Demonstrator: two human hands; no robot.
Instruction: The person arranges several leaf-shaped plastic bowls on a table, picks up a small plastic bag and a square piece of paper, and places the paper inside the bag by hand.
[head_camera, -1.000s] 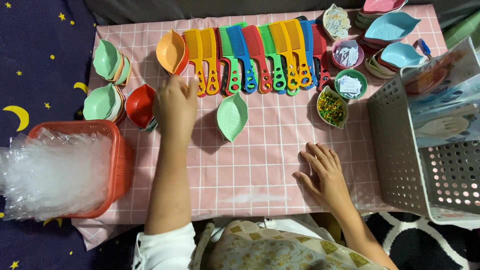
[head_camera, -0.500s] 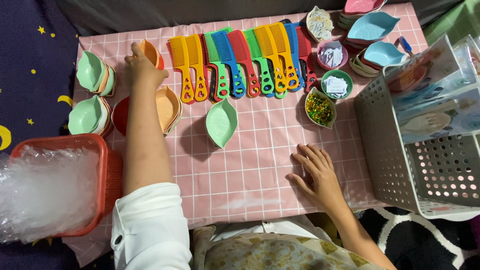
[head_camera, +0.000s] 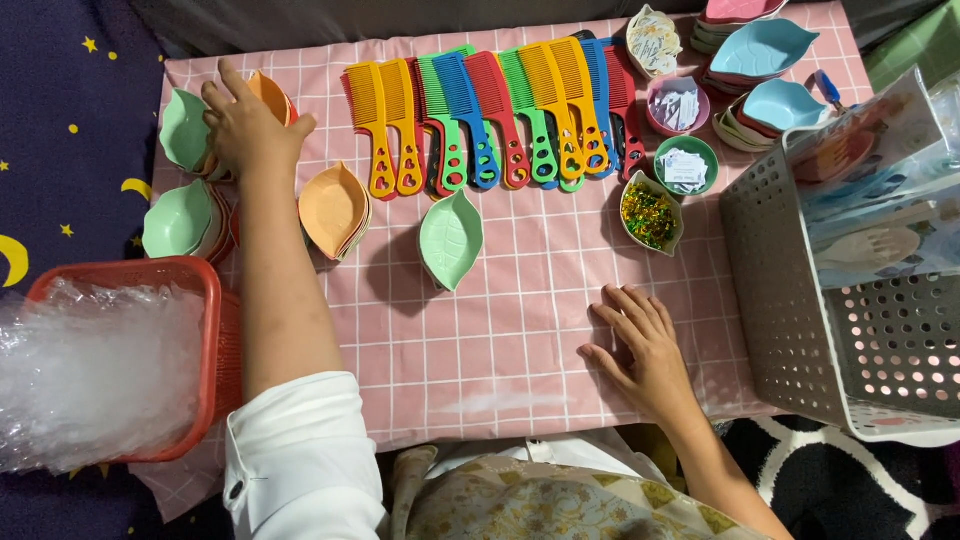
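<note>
Left hand: our left hand (head_camera: 243, 122) reaches to the far left corner of the table, fingers spread and laid over a stack of orange leaf-shaped dishes (head_camera: 272, 95), touching the top one; we cannot tell if it grips.
Right hand: our right hand (head_camera: 640, 345) lies flat and open on the pink checked tablecloth (head_camera: 500, 330), holding nothing.
Near the left hand: green leaf dishes (head_camera: 183, 130) just beside it, a second orange stack (head_camera: 335, 210) near our forearm.
Middle: one green leaf dish (head_camera: 451, 238) stands alone, below a row of coloured combs (head_camera: 490, 115).
Sides: red basket (head_camera: 205, 300) at left, white basket (head_camera: 790, 300) at right.

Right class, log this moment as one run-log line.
left hand: on orange leaf dishes | right hand: flat on pink cloth
</note>
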